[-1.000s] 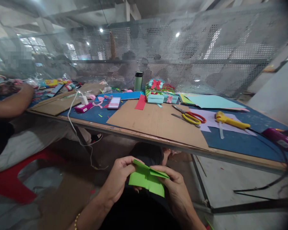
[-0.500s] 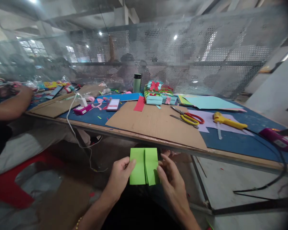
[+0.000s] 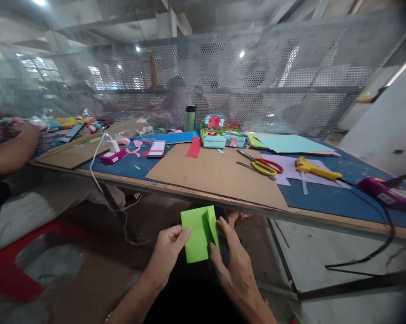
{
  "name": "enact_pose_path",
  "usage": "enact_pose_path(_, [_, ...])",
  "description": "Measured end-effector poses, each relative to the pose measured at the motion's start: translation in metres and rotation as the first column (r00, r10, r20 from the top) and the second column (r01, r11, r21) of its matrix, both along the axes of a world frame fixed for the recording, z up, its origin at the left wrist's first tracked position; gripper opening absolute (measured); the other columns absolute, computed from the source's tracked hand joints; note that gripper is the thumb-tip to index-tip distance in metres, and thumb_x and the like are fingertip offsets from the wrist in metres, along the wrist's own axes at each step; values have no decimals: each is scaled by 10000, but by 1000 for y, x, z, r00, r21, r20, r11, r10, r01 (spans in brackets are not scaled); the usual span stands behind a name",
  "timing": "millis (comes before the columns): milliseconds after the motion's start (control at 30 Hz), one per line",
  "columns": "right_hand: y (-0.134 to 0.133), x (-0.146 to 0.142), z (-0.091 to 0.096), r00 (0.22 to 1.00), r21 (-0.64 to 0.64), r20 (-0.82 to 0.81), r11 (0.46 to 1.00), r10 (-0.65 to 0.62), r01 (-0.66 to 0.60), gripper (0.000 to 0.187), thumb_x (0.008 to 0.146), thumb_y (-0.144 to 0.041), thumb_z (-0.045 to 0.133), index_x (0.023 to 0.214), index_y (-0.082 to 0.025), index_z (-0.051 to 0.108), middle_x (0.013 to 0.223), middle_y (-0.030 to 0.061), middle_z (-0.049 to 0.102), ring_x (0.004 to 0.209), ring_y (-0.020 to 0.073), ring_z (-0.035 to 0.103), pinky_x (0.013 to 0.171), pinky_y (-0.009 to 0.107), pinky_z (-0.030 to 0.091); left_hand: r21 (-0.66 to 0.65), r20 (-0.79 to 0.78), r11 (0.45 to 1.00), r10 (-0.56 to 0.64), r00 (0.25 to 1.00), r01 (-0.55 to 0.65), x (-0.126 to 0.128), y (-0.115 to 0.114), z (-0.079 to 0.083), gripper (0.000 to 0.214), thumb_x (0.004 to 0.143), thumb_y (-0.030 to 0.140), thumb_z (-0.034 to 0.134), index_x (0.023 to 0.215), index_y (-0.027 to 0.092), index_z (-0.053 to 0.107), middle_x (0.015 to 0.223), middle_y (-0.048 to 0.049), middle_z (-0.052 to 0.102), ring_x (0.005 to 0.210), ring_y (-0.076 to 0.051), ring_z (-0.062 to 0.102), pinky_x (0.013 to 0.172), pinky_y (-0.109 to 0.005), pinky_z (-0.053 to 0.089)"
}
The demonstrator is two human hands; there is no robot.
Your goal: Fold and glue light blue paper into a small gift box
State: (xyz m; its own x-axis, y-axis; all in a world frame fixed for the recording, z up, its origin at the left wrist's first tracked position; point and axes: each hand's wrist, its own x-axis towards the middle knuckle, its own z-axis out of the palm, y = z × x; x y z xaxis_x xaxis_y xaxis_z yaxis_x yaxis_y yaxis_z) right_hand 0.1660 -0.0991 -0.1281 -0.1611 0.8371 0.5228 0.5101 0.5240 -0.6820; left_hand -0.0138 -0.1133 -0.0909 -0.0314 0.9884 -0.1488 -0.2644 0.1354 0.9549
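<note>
A bright green sheet of folded paper [image 3: 195,238] is held in front of me, below the table edge. My left hand [image 3: 169,252] pinches its left side between thumb and fingers. At the other side, my right hand [image 3: 235,263] has its thumb on the right flap's edge and its fingers behind that flap. The flap stands raised, with a dark gap between it and the rest of the paper.
On the table lie brown cardboard [image 3: 216,175], scissors [image 3: 262,165], a yellow glue gun [image 3: 318,170], a red paper strip [image 3: 194,147] and light blue sheets [image 3: 290,143]. Small paper boxes [image 3: 214,139] stand near a green bottle [image 3: 190,118]. Another person's arm [image 3: 14,146] reaches in at left.
The right flap of the green paper has lifted and turned up, and the paper has tilted slightly. My right hand has moved left, its thumb now at the flap's edge.
</note>
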Motion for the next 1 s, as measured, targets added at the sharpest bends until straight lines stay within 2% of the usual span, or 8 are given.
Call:
enact_pose_path(233, [1,8,19,947,-249,-294,967,-128,54,442,864,-349,603,1260,-161,662,1250,109,704,1158,279,655,976,352,535,-17,47,1000,15,999,-15,-2,1,-2,451,780,531,754,912,101,755,782,-73,726,685,-171,621,625,-249,460])
enact_pose_path(400, [5,11,22,838,-465,-492,885,-238,-21,566,734,-507,734,1155,-129,706,1057,117,770,918,288,721,785,344,591,-9,78,1000,9,997,-8,-3,4,-6,451,802,508,735,1031,119,726,976,-112,748,877,-238,682,748,-301,526])
enact_pose_path(500, [6,10,21,818,-470,-511,883,-264,-9,581,701,-520,758,1120,-120,722,1041,117,772,910,281,714,787,333,585,50,68,996,64,996,-68,0,7,-15,572,783,452,757,1238,135,618,1134,-130,711,1015,-250,669,886,-331,521])
enact_pose_path(633, [3,6,22,842,-443,-481,897,-245,9,543,715,-504,751,1104,-126,732,1007,100,774,896,268,714,787,316,583,36,-32,970,241,970,-239,5,11,-33,1022,716,369,797,1544,149,240,1263,-165,635,974,-229,681,883,-341,529])
enact_pose_path(700, [1,4,23,857,-429,-471,903,-210,-14,520,724,-493,747,1099,-133,734,983,90,775,866,257,718,758,301,589,26,-33,968,251,967,-251,7,11,-39,1084,737,348,779,1586,186,125,1380,-176,567,1054,-241,667,933,-353,516])
enact_pose_path(800, [-3,1,25,881,-397,-448,917,-150,-46,461,738,-475,743,1060,-146,745,942,74,774,822,242,720,718,276,592,36,87,981,185,979,-189,10,5,-38,864,862,402,676,1581,251,222,1570,-112,396,1393,-271,438,1120,-354,389])
enact_pose_path(867, [-5,-1,26,896,-375,-428,925,-118,-58,425,746,-468,739,1032,-155,752,915,64,772,807,238,721,707,265,591,44,164,991,114,980,-123,11,1,-33,790,897,443,644,1569,267,270,1610,-77,333,1474,-279,308,1168,-366,335])
enact_pose_path(1000, [-6,0,26,898,-374,-420,926,-127,-44,427,749,-467,731,1043,-158,746,923,65,777,803,239,727,700,268,596,62,208,994,75,975,-90,14,-2,-17,970,776,332,794,1571,252,243,1566,-97,411,1430,-299,388,1140,-377,384])
